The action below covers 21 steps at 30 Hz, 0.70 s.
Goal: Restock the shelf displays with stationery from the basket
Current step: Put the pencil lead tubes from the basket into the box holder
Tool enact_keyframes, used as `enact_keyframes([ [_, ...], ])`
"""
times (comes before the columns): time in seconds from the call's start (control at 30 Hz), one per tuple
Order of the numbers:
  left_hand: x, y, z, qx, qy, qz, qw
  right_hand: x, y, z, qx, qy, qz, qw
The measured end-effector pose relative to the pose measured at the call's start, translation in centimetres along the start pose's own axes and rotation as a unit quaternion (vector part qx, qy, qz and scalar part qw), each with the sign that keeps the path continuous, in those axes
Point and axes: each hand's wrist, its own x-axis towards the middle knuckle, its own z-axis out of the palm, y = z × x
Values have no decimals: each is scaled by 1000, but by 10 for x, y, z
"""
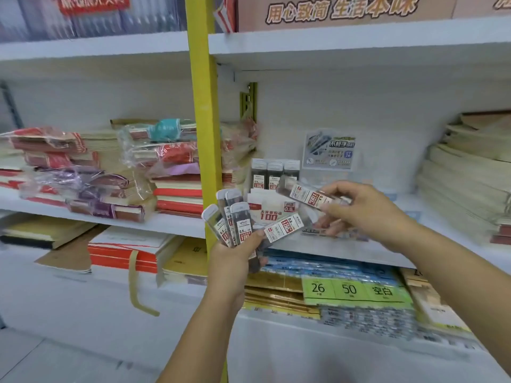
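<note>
My left hand (235, 258) grips a fanned bunch of several pencil-lead cases (235, 219), clear with white and red labels, in front of the yellow post. My right hand (362, 208) pinches one lead case (307, 193) by its end and holds it tilted above the white display box (273, 210) on the middle shelf. Three more lead cases (273, 172) stand upright in a row at the back of that box. The basket is not in view.
A yellow upright post (206, 128) divides the shelves. Wrapped notebook stacks (91, 172) fill the left shelf. A tall pile of pale exercise books (467, 175) sits at right. A clear sign holder (329, 150) stands behind the box. Paper packs with a green label (351, 290) lie below.
</note>
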Motion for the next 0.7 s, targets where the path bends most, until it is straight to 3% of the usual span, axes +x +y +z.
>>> enact_keyframes([
  [0.1,9,4,-2,-21,48,38,998,30,-20,-13,-101,97,-43,989],
  [0.2,13,4,-3,-28,77,49,995,60,-33,-17,-234,153,-95,955],
  [0.33,16,9,-1,-60,85,54,993,86,-43,-8,-318,150,-132,927],
  [0.5,22,14,-4,-61,104,53,991,110,-44,5,-421,85,-156,890],
  [0.7,23,13,-14,-67,111,61,990,124,-38,11,-380,95,-152,908],
])
